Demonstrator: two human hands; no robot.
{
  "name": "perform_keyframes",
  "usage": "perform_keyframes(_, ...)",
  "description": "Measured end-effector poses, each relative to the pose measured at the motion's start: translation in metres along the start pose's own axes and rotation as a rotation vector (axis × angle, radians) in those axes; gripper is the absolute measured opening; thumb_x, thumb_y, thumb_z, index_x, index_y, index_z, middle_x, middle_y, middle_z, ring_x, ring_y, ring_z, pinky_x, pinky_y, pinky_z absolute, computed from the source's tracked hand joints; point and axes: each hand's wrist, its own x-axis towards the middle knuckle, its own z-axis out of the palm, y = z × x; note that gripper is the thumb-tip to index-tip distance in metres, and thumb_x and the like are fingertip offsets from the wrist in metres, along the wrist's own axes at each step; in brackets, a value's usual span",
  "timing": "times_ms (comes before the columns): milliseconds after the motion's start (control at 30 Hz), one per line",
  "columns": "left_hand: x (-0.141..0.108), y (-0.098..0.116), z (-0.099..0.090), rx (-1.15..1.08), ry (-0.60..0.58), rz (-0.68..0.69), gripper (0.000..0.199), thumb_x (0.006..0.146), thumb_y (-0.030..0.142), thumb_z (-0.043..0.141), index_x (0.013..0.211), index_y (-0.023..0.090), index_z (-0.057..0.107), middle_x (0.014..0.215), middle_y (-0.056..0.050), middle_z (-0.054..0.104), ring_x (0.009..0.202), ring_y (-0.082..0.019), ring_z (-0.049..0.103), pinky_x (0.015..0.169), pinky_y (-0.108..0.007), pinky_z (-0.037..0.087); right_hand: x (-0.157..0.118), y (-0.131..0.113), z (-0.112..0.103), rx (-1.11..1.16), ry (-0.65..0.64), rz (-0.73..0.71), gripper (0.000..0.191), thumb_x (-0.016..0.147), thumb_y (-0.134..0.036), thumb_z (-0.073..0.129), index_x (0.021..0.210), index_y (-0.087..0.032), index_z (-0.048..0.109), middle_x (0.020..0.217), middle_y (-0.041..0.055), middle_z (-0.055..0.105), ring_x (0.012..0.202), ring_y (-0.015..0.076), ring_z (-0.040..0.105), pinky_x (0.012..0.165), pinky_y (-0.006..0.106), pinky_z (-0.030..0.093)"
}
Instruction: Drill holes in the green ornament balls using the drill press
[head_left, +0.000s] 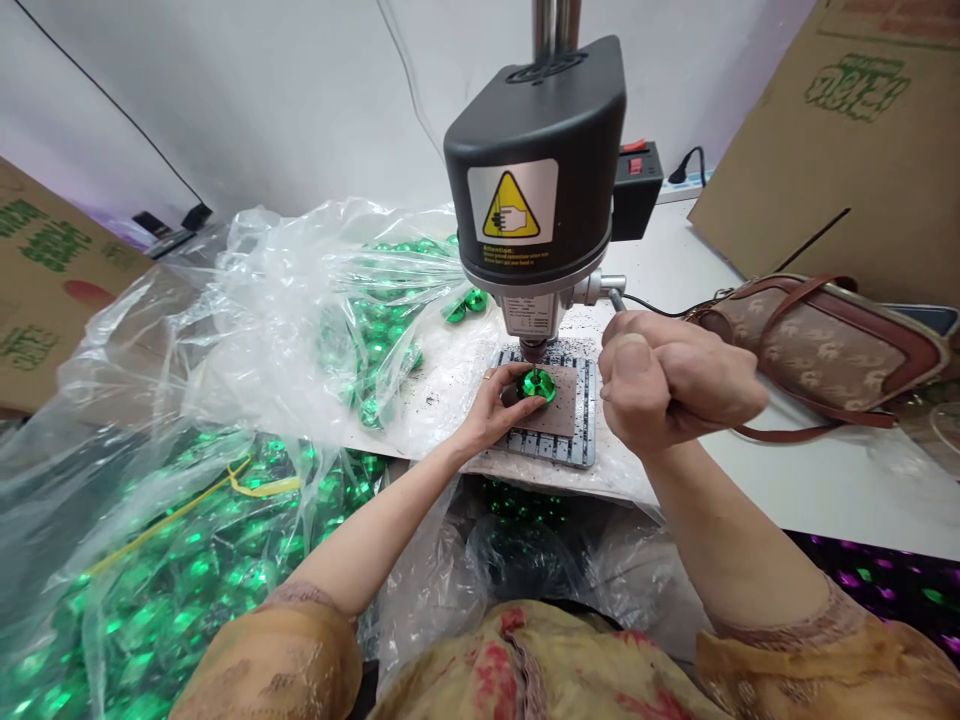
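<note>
A shiny green piece (538, 385) lies on a brown board (562, 405) over the slotted metal base (587, 440) of a black bench drill (532, 150). My left hand (499, 405) holds the piece between thumb and fingers, right under the drill's chuck (534, 349). The bit meets the top of the piece. To the right of the drill, my right hand (667, 380) is a fist around the end of the drill's feed lever (616, 298), most of which the fist hides.
Clear plastic bags (277, 290) of green pieces fill the left side. Loose green pieces (475, 299) lie behind the base. A patterned handbag (832, 345) and a cardboard box (840, 150) stand right; another box (52, 290) is far left. Purple shiny pieces (847, 580) are lower right.
</note>
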Motion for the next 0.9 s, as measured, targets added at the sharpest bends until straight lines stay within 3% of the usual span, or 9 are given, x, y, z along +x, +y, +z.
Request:
perform_keyframes(267, -0.001, 0.002, 0.002, -0.016, 0.023, -0.018, 0.056, 0.078, 0.055, 0.076, 0.119, 0.02, 0.063, 0.115, -0.011, 0.064, 0.114, -0.028, 0.058, 0.102, -0.043, 0.046, -0.002, -0.004, -0.007, 0.037, -0.124, -0.062, 0.042, 0.077, -0.003, 0.052, 0.056, -0.019, 0.02, 0.049, -0.0066, 0.027, 0.04, 0.0051, 0.029, 0.041, 0.027, 0.025)
perform_keyframes(433, 0.001, 0.005, 0.005, -0.098, 0.013, -0.057, 0.054, 0.078, 0.051, 0.077, 0.118, 0.019, 0.06, 0.114, -0.01, 0.065, 0.111, -0.026, 0.061, 0.099, -0.041, 0.047, 0.031, -0.013, 0.008, -0.066, 0.025, 0.166, 0.042, 0.089, -0.012, 0.053, 0.054, -0.019, 0.03, 0.047, -0.0059, 0.031, 0.041, 0.0057, 0.031, 0.041, 0.029, 0.02)
perform_keyframes(467, 0.0, 0.007, 0.006, -0.095, 0.028, -0.068, 0.053, 0.077, 0.049, 0.078, 0.116, 0.019, 0.06, 0.113, -0.01, 0.066, 0.109, -0.025, 0.061, 0.098, -0.04, 0.047, 0.039, -0.014, 0.012, -0.075, 0.09, 0.293, 0.043, 0.089, -0.015, 0.055, 0.052, -0.019, 0.033, 0.046, -0.0055, 0.034, 0.041, 0.0061, 0.033, 0.043, 0.03, 0.022)
perform_keyframes(600, -0.022, 0.026, 0.001, 0.083, 0.15, -0.064, 0.042, 0.074, 0.043, 0.079, 0.104, 0.021, 0.059, 0.1, -0.006, 0.065, 0.095, -0.021, 0.061, 0.085, -0.035, 0.048, 0.061, -0.016, 0.019, -0.048, 0.107, 0.436, 0.043, 0.089, -0.016, 0.057, 0.052, -0.019, 0.036, 0.046, -0.0058, 0.036, 0.043, 0.004, 0.033, 0.048, 0.028, 0.025)
perform_keyframes(667, -0.043, 0.033, -0.005, 0.203, -0.014, 0.031, 0.039, 0.073, 0.042, 0.078, 0.1, 0.021, 0.059, 0.093, -0.004, 0.064, 0.087, -0.02, 0.06, 0.078, -0.033, 0.048, 0.062, -0.016, 0.02, -0.042, 0.102, 0.449, 0.042, 0.09, -0.018, 0.057, 0.053, -0.019, 0.037, 0.047, -0.0054, 0.037, 0.044, 0.0039, 0.033, 0.05, 0.028, 0.025)
perform_keyframes(800, -0.088, 0.028, -0.016, 0.535, -0.689, 0.413, 0.031, 0.076, 0.04, 0.075, 0.098, 0.021, 0.063, 0.09, -0.006, 0.065, 0.082, -0.023, 0.059, 0.068, -0.033, 0.043, 0.059, -0.015, 0.019, -0.002, 0.126, 0.429, 0.041, 0.089, -0.02, 0.059, 0.056, -0.021, 0.035, 0.048, -0.0053, 0.035, 0.044, 0.0055, 0.033, 0.051, 0.029, 0.024)
perform_keyframes(833, -0.098, 0.024, -0.017, 0.652, -0.775, 0.471, 0.025, 0.079, 0.033, 0.072, 0.1, 0.021, 0.064, 0.094, -0.008, 0.066, 0.081, -0.024, 0.06, 0.067, -0.034, 0.041, 0.058, -0.014, 0.019, 0.002, 0.125, 0.428, 0.041, 0.09, -0.02, 0.058, 0.056, -0.021, 0.035, 0.048, -0.0052, 0.034, 0.044, 0.0058, 0.034, 0.051, 0.029, 0.024)
perform_keyframes(900, -0.112, 0.015, -0.021, 0.826, -0.819, 0.512, 0.029, 0.081, 0.015, 0.063, 0.11, 0.021, 0.065, 0.103, -0.01, 0.067, 0.082, -0.024, 0.061, 0.068, -0.035, 0.039, 0.058, -0.012, 0.019, 0.011, 0.119, 0.402, 0.042, 0.089, -0.019, 0.059, 0.055, -0.021, 0.035, 0.048, -0.0051, 0.034, 0.043, 0.0063, 0.033, 0.05, 0.03, 0.023)
